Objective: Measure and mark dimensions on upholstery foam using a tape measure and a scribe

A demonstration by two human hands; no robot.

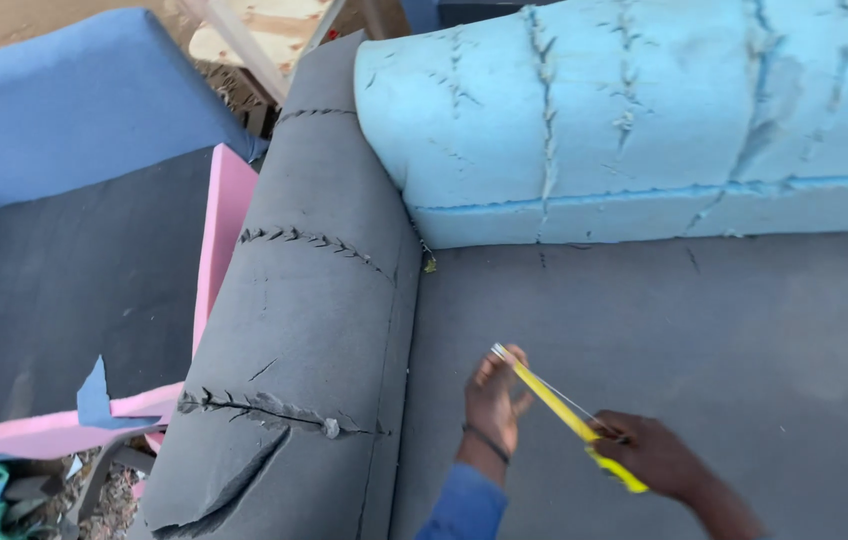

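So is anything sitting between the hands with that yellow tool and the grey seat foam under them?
Nothing visible does. The left hand pinches the tip of the yellow tool, the right hand grips its handle, and the grey seat foam below lies bare.

No packages, labels, signs or screens show among the foam pieces

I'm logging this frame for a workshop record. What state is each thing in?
Yellow utility knife: blade out, held in both hands.
Left hand: fingers pinching the blade tip.
Right hand: closed on the handle.
Grey foam armrest: seamed, lower corner torn.
Light blue foam backrest: ragged seams.
Pink foam sheet: on edge beside the armrest.
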